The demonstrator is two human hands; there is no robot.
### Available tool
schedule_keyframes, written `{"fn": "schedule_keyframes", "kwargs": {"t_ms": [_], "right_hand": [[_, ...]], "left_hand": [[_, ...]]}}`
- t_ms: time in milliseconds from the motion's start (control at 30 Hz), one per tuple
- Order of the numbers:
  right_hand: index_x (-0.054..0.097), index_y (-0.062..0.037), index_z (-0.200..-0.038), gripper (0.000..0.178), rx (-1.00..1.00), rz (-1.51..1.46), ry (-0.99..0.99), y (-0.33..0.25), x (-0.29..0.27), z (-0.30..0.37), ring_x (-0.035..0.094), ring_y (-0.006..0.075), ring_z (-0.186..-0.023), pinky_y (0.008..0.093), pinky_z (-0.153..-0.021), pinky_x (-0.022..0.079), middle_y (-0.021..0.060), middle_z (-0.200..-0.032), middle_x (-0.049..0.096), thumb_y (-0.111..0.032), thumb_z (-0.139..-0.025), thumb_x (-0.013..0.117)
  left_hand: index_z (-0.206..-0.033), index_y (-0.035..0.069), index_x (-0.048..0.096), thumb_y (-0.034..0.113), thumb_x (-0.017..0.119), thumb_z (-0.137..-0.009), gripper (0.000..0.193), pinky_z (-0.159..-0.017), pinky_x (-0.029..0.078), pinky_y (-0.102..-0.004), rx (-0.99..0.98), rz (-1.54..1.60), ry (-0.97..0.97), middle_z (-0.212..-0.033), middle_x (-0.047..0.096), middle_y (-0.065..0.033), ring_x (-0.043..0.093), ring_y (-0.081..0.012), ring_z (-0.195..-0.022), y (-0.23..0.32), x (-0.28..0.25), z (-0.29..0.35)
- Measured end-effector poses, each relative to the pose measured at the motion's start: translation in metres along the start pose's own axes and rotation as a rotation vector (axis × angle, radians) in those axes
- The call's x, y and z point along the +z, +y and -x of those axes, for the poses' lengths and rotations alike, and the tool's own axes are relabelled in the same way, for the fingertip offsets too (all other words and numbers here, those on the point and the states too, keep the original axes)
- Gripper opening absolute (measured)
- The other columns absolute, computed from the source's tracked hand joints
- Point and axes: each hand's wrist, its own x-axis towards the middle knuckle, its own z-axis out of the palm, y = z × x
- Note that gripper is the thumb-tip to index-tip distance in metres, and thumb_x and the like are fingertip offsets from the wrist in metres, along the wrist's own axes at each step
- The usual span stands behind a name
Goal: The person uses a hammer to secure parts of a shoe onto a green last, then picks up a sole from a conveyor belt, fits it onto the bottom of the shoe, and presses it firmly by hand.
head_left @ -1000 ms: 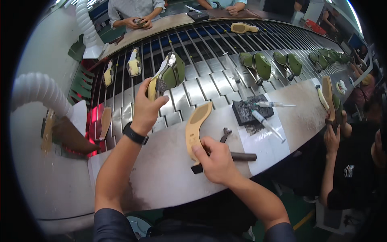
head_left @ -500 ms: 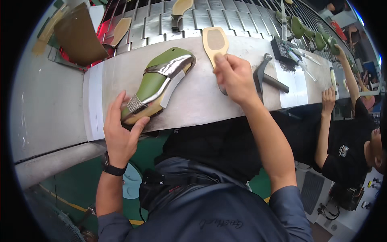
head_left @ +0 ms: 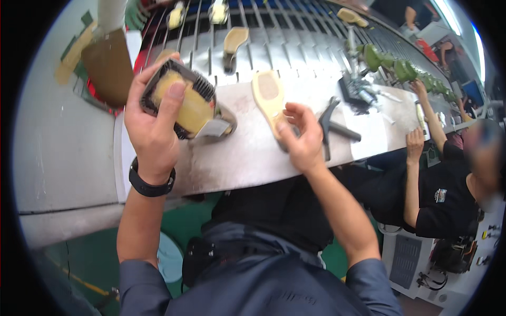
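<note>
My left hand [head_left: 154, 122] grips a shoe [head_left: 184, 102] turned bottom-up, showing its tan underside with a dark rim and a silvery heel part, just above the metal workbench [head_left: 247, 163]. My right hand [head_left: 301, 138] holds the near end of a tan shoe sole [head_left: 268, 96] that lies on the bench. A hammer [head_left: 331, 126] rests on the bench just right of my right hand.
A slatted conveyor [head_left: 295, 42] behind the bench carries more tan soles [head_left: 234, 39] and green shoes [head_left: 392, 66]. A dark tray with tools [head_left: 358, 90] sits at the bench's right. A person in black [head_left: 437, 184] works on the right, hands on the bench.
My left hand has lifted the green shoe off the bench and flipped it sole-up. My right hand has slid down the tan sole to its near end.
</note>
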Motion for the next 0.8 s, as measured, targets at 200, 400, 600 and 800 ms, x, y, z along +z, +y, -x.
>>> {"fn": "schedule_keyframes", "kwargs": {"t_ms": [200, 400, 600, 800], "right_hand": [[0.062, 0.0042, -0.126, 0.028, 0.193, 0.205, -0.067, -0.045, -0.048, 0.082, 0.067, 0.0308, -0.118, 0.0404, -0.103, 0.050, 0.0251, -0.123, 0.065, -0.006, -0.102, 0.068], [0.045, 0.0007, -0.148, 0.042, 0.804, -0.997, 0.020, -0.039, -0.083, 0.193, 0.074, 0.0312, -0.111, 0.0362, -0.097, 0.056, 0.0229, -0.121, 0.072, -0.016, -0.111, 0.056], [0.064, 0.0092, -0.123, 0.027, 0.753, -0.577, -0.089, -0.021, -0.048, 0.156, 0.078, 0.0351, -0.098, 0.0452, -0.090, 0.065, 0.0248, -0.110, 0.076, -0.012, -0.107, 0.060], [0.069, 0.0112, -0.120, 0.034, 0.581, -0.700, -0.053, -0.054, -0.059, 0.141, 0.078, 0.0310, -0.100, 0.0424, -0.086, 0.065, 0.0233, -0.109, 0.077, -0.020, -0.109, 0.064]], "left_hand": [[-0.153, -0.002, 0.044, 0.015, 0.061, -0.108, 0.051, -0.103, 0.058, -0.0395, -0.131, 0.246, -0.082, -0.150, 0.058, -0.0261, 0.059, -0.0290, -0.137, 0.000, 0.003, 0.005], [-0.152, -0.002, 0.045, 0.014, 0.057, -0.110, 0.047, -0.099, 0.062, -0.0420, -0.092, 0.260, -0.104, -0.147, 0.060, -0.0265, 0.065, -0.0288, -0.129, -0.005, -0.003, 0.013], [-0.151, -0.003, 0.048, 0.015, 0.055, -0.111, 0.044, -0.103, 0.059, -0.0394, -0.284, 0.399, -0.256, -0.141, 0.065, -0.0249, 0.067, -0.0273, -0.127, 0.034, 0.056, -0.007], [-0.153, -0.001, 0.045, 0.017, 0.061, -0.109, 0.050, -0.106, 0.058, -0.0450, -0.509, 0.619, -0.360, -0.138, 0.066, -0.0274, 0.065, -0.0336, -0.132, 0.015, 0.061, 0.011]]}}
